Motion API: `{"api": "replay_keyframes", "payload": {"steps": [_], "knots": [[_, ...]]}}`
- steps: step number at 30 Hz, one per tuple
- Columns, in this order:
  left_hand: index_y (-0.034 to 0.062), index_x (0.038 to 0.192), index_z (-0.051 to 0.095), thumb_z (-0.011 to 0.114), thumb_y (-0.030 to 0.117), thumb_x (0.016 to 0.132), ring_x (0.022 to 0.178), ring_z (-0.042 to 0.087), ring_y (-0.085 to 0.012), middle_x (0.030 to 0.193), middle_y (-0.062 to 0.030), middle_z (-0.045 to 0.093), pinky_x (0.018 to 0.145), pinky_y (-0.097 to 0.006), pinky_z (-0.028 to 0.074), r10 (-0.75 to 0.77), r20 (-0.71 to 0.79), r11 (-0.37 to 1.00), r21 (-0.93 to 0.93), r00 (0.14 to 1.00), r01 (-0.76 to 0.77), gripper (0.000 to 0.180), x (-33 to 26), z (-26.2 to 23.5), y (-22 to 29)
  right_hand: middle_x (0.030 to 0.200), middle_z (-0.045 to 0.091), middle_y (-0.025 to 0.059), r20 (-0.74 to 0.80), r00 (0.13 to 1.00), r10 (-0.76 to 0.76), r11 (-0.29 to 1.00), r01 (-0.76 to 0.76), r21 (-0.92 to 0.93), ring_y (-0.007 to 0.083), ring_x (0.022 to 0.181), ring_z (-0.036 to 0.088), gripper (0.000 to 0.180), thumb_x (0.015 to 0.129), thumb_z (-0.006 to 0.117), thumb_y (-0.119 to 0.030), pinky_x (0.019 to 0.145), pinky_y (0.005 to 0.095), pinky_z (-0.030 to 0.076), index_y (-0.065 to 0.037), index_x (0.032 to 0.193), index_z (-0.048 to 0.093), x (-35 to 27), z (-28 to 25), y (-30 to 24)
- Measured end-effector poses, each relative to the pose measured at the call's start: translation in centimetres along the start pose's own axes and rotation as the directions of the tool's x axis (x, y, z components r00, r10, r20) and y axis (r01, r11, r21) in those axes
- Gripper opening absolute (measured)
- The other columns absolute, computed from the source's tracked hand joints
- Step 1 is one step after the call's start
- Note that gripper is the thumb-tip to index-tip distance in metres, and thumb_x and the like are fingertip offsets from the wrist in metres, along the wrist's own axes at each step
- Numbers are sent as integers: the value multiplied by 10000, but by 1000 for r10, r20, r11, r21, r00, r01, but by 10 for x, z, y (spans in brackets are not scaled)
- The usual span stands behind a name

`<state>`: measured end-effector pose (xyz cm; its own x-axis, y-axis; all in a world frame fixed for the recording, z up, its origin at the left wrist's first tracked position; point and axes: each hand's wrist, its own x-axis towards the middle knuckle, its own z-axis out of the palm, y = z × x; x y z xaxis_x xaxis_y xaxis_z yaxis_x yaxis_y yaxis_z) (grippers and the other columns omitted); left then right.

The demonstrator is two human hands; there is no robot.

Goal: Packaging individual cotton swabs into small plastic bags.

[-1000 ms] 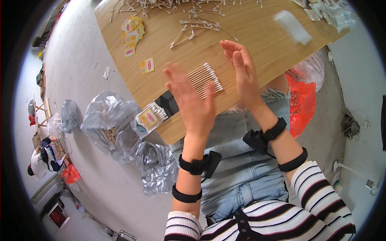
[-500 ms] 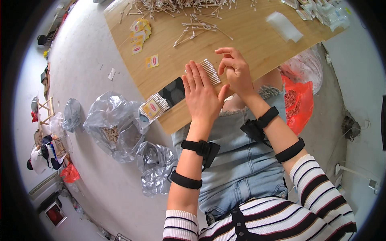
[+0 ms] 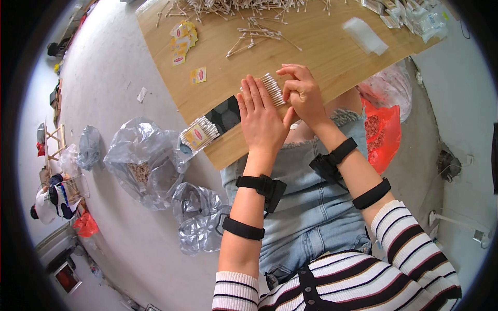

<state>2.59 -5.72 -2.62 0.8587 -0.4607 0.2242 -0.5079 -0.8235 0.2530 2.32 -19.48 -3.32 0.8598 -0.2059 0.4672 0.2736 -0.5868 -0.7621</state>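
On the wooden table (image 3: 332, 46), near its front edge, lies a neat row of cotton swabs (image 3: 271, 87). My left hand (image 3: 262, 120) lies flat with its fingers together, pressed against the left side of that row. My right hand (image 3: 302, 96) has its fingers curled and rests on the right side of the row. The swabs sit squeezed between both hands. A filled swab packet with a yellow and red label (image 3: 198, 133) lies to the left, beside a black tray (image 3: 224, 115).
Loose swabs (image 3: 259, 32) lie scattered mid-table, with a big pile (image 3: 244, 6) at the far edge. Yellow labels (image 3: 182, 41) lie at the left, clear bags (image 3: 367, 35) at the right. Plastic bags (image 3: 145, 160) sit on the floor, and a red bag (image 3: 381, 132) on the right.
Both hands have come down from above the table onto the row of swabs, and they have closed in on it from both sides.
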Motion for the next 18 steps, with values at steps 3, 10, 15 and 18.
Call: {"api": "replay_keyframes", "payload": {"steps": [3, 10, 15, 18], "knots": [[-109, 1448, 271, 556, 550, 874, 1464, 174, -369, 1546, -274, 219, 1182, -474, 162, 0, -14, 1000, -17, 1000, 0, 920, 0, 0, 0, 1089, 649, 86, -15, 999, -36, 999, 36, -9, 286, 1157, 545, 96, 633, 539, 68, 928, 370, 475, -3, 569, 545, 1, 0, 0], [-112, 1447, 269, 549, 555, 875, 1463, 175, -370, 1545, -275, 220, 1183, -468, 161, 2, -13, 1000, -8, 1000, -2, 922, 0, 1, 0, 1090, 650, 105, -39, 999, -4, 1000, 5, 15, 294, 1161, 548, 117, 644, 527, 89, 918, 361, 481, -3, 590, 574, 0, 2, 1], [-112, 1446, 273, 546, 557, 876, 1462, 178, -370, 1543, -275, 224, 1184, -467, 162, 4, -15, 1000, -3, 1000, -4, 920, 1, 1, 0, 1062, 652, 100, -77, 997, 8, 1000, -8, -1, 293, 1133, 559, 119, 643, 546, 96, 915, 373, 482, -12, 607, 581, 2, 2, -1], [-111, 1445, 277, 546, 562, 874, 1462, 180, -369, 1543, -275, 226, 1184, -467, 164, 2, -17, 1000, -1, 1000, -2, 922, 1, 2, 0, 1057, 653, 103, -69, 998, -5, 1000, 3, -28, 295, 1130, 560, 120, 649, 546, 92, 914, 374, 482, -13, 608, 586, 2, 2, 0]]}}
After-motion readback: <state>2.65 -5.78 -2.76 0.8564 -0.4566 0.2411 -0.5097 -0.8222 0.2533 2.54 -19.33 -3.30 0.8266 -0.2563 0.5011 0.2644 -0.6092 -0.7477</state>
